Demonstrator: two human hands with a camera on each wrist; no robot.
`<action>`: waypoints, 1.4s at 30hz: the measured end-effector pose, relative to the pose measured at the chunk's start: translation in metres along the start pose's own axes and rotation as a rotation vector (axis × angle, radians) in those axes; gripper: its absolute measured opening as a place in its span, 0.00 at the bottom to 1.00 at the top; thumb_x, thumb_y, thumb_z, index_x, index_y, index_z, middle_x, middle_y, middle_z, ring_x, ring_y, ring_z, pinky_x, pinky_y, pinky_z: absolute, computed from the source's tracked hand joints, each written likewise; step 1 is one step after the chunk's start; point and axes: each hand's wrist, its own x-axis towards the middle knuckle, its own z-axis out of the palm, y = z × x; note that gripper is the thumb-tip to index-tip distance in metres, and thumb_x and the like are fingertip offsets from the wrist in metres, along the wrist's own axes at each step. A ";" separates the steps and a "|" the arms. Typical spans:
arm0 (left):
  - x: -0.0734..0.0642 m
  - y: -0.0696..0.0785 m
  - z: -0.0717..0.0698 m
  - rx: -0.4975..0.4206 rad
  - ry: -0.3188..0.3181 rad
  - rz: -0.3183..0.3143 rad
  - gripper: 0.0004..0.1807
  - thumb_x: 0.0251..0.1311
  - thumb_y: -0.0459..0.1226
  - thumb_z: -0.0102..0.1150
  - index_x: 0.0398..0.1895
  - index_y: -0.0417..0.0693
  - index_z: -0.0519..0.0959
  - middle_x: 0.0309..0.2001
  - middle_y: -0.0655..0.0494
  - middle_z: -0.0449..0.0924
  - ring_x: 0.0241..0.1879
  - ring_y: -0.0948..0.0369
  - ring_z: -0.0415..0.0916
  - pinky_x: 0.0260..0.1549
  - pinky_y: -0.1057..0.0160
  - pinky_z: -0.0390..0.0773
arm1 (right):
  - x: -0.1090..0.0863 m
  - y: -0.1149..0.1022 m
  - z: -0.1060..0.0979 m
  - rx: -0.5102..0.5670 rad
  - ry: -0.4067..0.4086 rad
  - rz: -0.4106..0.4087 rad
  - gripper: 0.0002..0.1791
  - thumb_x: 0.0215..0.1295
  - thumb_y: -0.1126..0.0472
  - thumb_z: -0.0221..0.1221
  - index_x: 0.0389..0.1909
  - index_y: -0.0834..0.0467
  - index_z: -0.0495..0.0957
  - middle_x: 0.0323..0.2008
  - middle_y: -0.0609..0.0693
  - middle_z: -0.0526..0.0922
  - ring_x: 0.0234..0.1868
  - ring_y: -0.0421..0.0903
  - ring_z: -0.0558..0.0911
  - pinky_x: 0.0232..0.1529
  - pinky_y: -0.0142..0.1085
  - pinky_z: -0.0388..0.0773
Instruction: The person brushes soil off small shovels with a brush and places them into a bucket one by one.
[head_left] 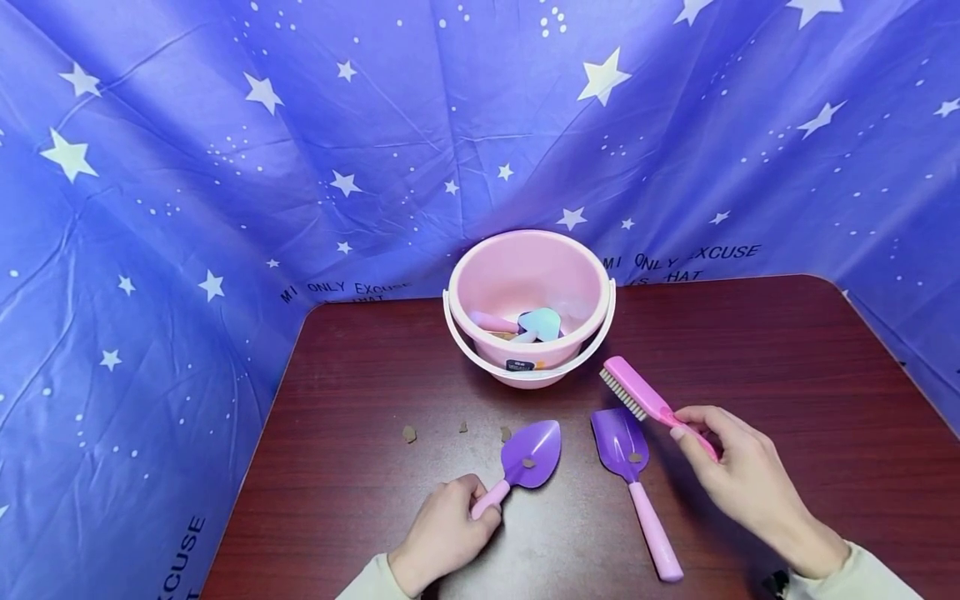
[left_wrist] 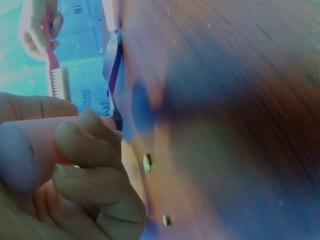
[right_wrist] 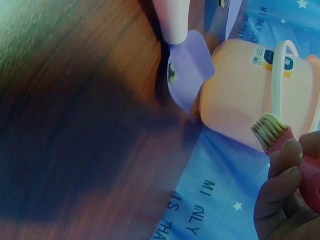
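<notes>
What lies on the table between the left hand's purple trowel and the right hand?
A purple shovel with a brown fragment on its blade; the head view shows it.

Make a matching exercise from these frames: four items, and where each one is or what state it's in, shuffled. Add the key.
Column 1
1. Pointed purple trowel
2. Purple scoop
3. Pink brush
4. Pale pink bucket

Column 2
A. Stands upright with small tools inside
B. Held in the right hand, bristles exposed
C. Gripped by its handle in the left hand
D. Lies on the tabletop, no hand on it

Pairs: 1-C, 2-D, 3-B, 4-A
</notes>
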 end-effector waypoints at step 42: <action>0.004 0.003 -0.007 0.023 0.038 -0.018 0.06 0.48 0.39 0.60 0.19 0.57 0.73 0.13 0.69 0.64 0.14 0.70 0.61 0.14 0.68 0.61 | -0.032 -0.067 0.056 0.218 -0.172 -0.233 0.16 0.53 0.66 0.67 0.42 0.48 0.80 0.36 0.34 0.77 0.31 0.30 0.73 0.34 0.23 0.69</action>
